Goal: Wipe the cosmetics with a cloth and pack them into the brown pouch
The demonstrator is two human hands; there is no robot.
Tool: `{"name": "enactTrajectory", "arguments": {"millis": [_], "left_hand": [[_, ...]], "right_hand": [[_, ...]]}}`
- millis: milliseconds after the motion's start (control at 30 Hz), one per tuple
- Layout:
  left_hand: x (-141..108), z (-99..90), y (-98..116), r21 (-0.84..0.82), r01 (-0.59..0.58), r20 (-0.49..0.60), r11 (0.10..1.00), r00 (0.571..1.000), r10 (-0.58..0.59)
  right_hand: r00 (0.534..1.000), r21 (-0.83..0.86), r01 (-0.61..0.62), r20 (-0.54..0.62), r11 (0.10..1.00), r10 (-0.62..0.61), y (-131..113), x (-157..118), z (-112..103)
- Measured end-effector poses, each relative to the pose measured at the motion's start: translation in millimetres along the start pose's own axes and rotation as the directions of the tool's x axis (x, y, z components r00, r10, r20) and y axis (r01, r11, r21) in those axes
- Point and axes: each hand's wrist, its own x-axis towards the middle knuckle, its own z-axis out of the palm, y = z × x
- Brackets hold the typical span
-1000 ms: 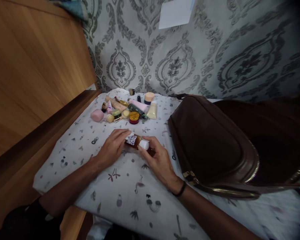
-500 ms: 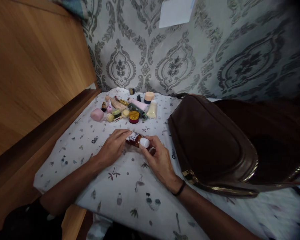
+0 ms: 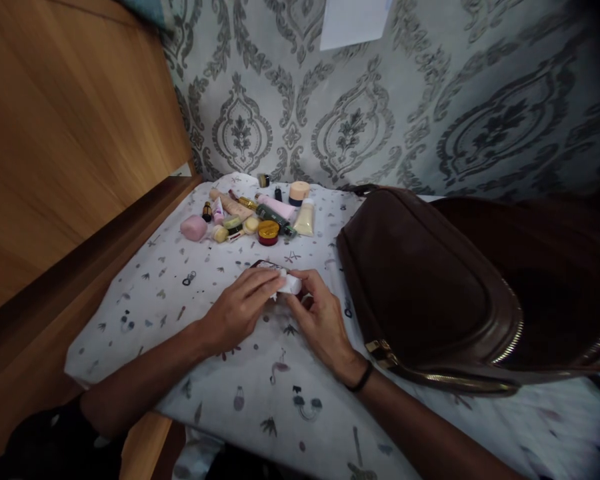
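Note:
A small brown bottle (image 3: pixel 263 265) with a pale patterned label lies on its side just above the cloth, its white cap (image 3: pixel 293 285) pointing right. My left hand (image 3: pixel 243 303) is closed over the label side, fingers pressed together and reaching to the cap, so most of the bottle is hidden. On the cap end, my right hand (image 3: pixel 321 320) pinches with thumb and curled fingers. Beyond the hands sits a red jar with a gold lid (image 3: pixel 268 233).
Several cosmetics lie behind the hands, among them a pink rounded item (image 3: pixel 194 228), a cream tube (image 3: pixel 305 218) and a dark green tube (image 3: pixel 275 219). A brown leather bag (image 3: pixel 415 273) stands at right. Wooden furniture (image 3: pixel 80 113) borders the left.
My left hand has slid rightward over the bottle, covering its label and reaching the cap. My right hand stays at the cap end. The cosmetics and bag have not moved.

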Motion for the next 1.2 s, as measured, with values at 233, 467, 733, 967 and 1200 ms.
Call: {"name": "enactTrajectory", "arguments": {"millis": [233, 467, 733, 967, 1200], "left_hand": [[-7.3, -6.0, -22.7, 0.079, 0.210, 0.037, 0.974, 0.976, -0.214], [-4.1, -7.3, -14.2, 0.068, 0.197, 0.000, 0.978, 0.980, -0.198], [1.5, -3.8, 0.2, 0.026, 0.036, 0.007, 0.999, 0.999, -0.036], [-8.5, -8.6, -27.9, 0.023, 0.310, 0.040, 0.951, 0.950, -0.310], [5.1, -11.1, -1.5, -0.102, 0.049, -0.032, 0.994, 0.998, -0.052]], "right_hand": [[0.999, -0.142, 0.049, -0.011, 0.989, -0.051, -1.9, -0.1, -3.1], [0.986, -0.207, 0.151, -0.037, 0.967, -0.162, -5.6, 4.8, -9.3], [0.990, -0.194, 0.120, -0.055, 0.974, -0.132, -11.0, 7.4, -16.8], [0.993, -0.175, 0.098, -0.054, 0.980, -0.109, -10.6, 9.1, -18.0], [0.952, -0.264, 0.304, 0.046, 0.915, -0.303, -9.4, 2.6, -13.8]]}}
